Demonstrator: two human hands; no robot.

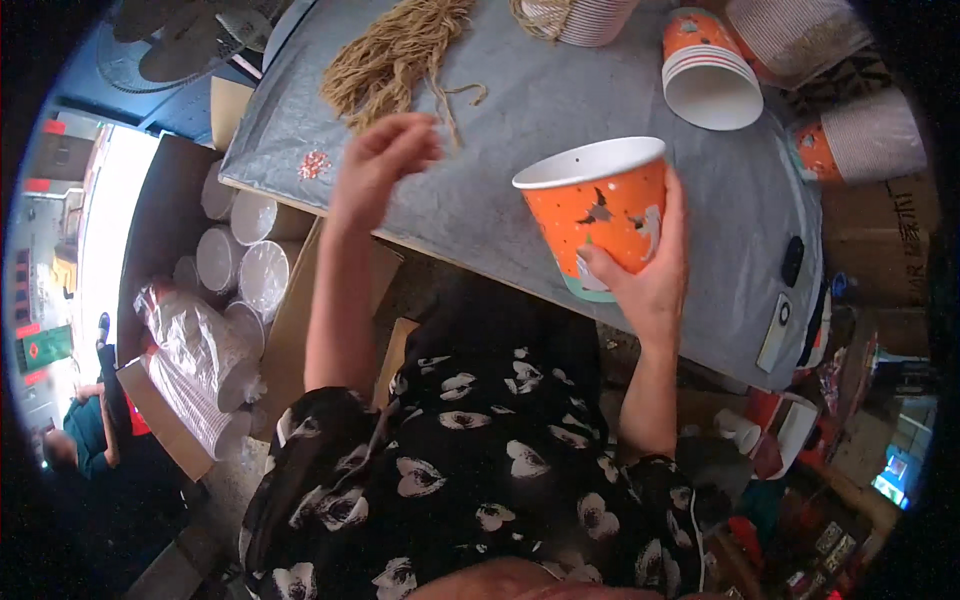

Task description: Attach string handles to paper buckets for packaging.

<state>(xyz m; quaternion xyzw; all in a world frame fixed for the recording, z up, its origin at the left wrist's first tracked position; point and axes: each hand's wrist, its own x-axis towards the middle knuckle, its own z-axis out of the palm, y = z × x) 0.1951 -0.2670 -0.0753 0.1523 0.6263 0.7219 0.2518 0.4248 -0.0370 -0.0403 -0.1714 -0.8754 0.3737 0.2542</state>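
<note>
An orange paper bucket (590, 215) with bat shapes, a white inside and a pale green base is tilted in my right hand (660, 275), whose fingers wrap its right side while the thumb presses its front. One small dark dot, perhaps a hole, shows on its inner wall below the rim. My left hand (385, 165) hovers over the table's front edge, its fingers curled together; whatever they hold, if anything, is hidden. Beyond it lies a bundle of tan cords (395, 60). Small red and white bits (314, 165) lie in a little heap left of that hand.
Stacked orange buckets (712, 85) lie on the grey-covered table (480, 200) at the far right, beside wrapped stacks (875, 140). A phone (774, 330) and a black object (793, 262) rest near the right edge. Left stands a carton (165, 400) of bagged white buckets. Another person (90, 430) is far left.
</note>
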